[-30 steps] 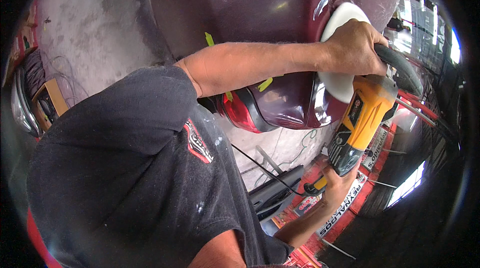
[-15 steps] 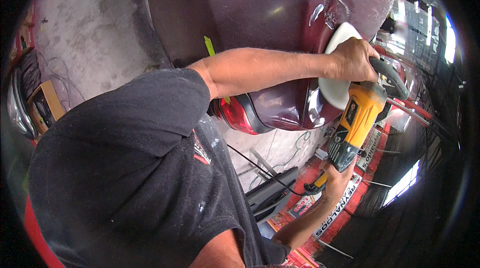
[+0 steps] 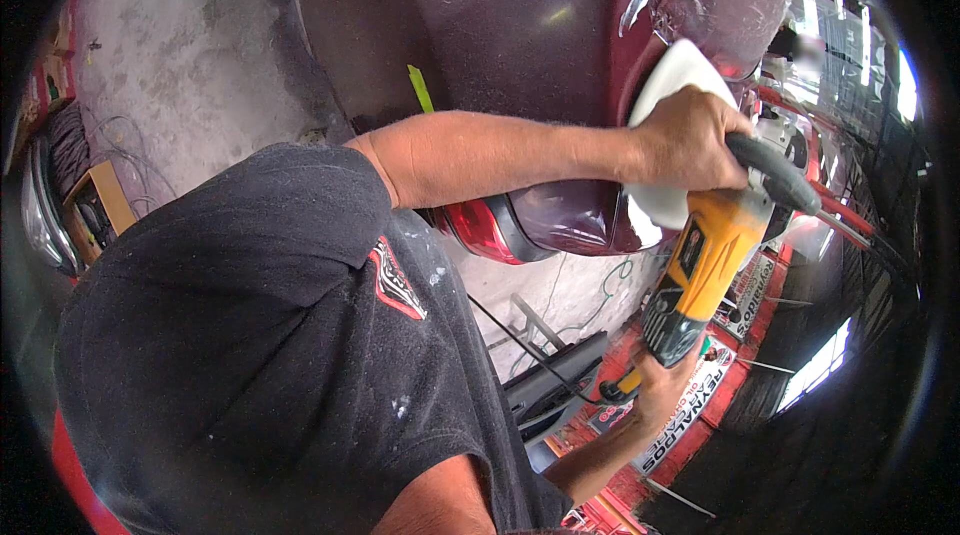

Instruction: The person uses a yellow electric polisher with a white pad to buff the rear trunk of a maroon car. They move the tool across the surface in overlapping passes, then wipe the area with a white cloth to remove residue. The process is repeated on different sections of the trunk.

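My left hand (image 3: 690,140) is closed around the front of a yellow and black power polisher (image 3: 710,245), beside its black loop handle (image 3: 775,175). Around the rear grip wraps my right hand (image 3: 665,385), lower in the view. The polisher's white pad (image 3: 680,70) lies against the rounded edge of a dark maroon car body (image 3: 520,35); my left hand hides part of it. Just beyond the pad, a white smear (image 3: 632,13) marks the paint, and the panel to its right looks streaked or wet.
Below my left forearm is a red tail light (image 3: 485,235). Yellow-green tape (image 3: 420,90) sticks to the car. A black cord (image 3: 515,340) runs from the polisher's rear past my shirt. A cardboard box (image 3: 110,195) and a headlight (image 3: 48,220) stand at far left.
My left hand has shifted slightly left and down with the polisher's head. The rear grip and my right hand have moved slightly too. Both hands keep their hold.
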The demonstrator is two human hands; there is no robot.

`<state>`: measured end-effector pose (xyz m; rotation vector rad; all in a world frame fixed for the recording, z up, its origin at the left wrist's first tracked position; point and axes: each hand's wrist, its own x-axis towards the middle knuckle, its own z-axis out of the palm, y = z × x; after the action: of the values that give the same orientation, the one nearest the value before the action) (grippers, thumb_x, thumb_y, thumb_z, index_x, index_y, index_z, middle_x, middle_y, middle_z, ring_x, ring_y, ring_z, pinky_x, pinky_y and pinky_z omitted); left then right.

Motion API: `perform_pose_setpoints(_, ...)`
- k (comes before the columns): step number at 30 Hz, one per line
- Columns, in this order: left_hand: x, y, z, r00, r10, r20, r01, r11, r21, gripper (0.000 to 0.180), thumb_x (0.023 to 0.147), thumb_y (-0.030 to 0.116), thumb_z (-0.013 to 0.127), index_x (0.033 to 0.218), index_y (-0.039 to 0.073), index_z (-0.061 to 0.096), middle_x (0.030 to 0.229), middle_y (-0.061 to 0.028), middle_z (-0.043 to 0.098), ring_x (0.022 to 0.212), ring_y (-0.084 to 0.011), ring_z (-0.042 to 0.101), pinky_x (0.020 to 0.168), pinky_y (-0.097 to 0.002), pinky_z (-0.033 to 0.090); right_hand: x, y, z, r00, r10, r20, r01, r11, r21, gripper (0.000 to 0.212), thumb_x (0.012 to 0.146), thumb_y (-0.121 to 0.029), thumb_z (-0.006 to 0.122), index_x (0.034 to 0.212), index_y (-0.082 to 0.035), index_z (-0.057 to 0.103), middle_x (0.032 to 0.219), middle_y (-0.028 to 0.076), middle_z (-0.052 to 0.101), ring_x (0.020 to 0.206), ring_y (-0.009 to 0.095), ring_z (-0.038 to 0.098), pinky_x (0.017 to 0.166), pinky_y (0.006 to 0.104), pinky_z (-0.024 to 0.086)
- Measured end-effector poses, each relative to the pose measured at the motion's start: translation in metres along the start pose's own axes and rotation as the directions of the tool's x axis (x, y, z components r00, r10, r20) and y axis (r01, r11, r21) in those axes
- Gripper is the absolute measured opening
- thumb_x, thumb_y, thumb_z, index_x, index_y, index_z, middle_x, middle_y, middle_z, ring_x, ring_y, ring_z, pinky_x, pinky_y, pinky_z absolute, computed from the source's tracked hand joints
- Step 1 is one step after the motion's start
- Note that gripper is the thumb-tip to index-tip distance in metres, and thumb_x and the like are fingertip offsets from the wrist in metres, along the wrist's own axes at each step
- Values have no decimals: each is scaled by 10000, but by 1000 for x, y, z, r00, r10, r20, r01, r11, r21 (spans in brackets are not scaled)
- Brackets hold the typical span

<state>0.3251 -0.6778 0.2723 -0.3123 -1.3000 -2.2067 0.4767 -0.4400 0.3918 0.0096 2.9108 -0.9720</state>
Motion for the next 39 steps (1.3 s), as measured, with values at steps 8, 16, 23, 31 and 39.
perform_pose_setpoints(8,-29,-1,22,998,8,58,-6,999,-34,134,722,114,750,778,-1,712,665,-104,679,607,-115,598,611,-317,485,-32,25,-5,990,134,-54,-135,991,-13,843,628,-81,735,1417,3,450,1069,58,605,888,158,599,828,300,510)
perform_pose_setpoints(16,-9,14,-22,992,126,-33,-124,992,37,109,726,65,758,823,21,738,694,-8,684,656,-57,583,629,-270,494,3,7,9,998,-33,-47,29,997,-67,894,632,-49,729,1467,8,415,1166,79,589,991,174,589,943,319,472)
perform_pose_setpoints(23,2,28,-42,972,213,-94,-210,977,40,107,755,65,770,854,26,758,709,-6,700,648,-39,589,601,-261,495,23,-20,19,993,-114,13,115,988,-104,833,615,-56,721,1404,12,462,1153,78,588,1007,184,575,951,309,457)
perform_pose_setpoints(31,-9,44,-47,991,132,-34,-134,990,-33,221,767,78,750,978,16,769,747,-39,718,667,-66,629,619,-266,522,10,-24,18,998,-47,43,52,993,-102,877,598,-77,735,1423,13,450,1178,93,601,1037,193,586,968,319,460)
perform_pose_setpoints(39,-42,13,3,995,36,98,-37,999,6,129,735,82,771,746,1,671,640,-32,634,618,-67,538,570,-302,446,-34,14,6,999,38,-12,-39,997,-59,853,605,-75,705,1416,7,454,1116,72,603,967,172,596,913,307,477)
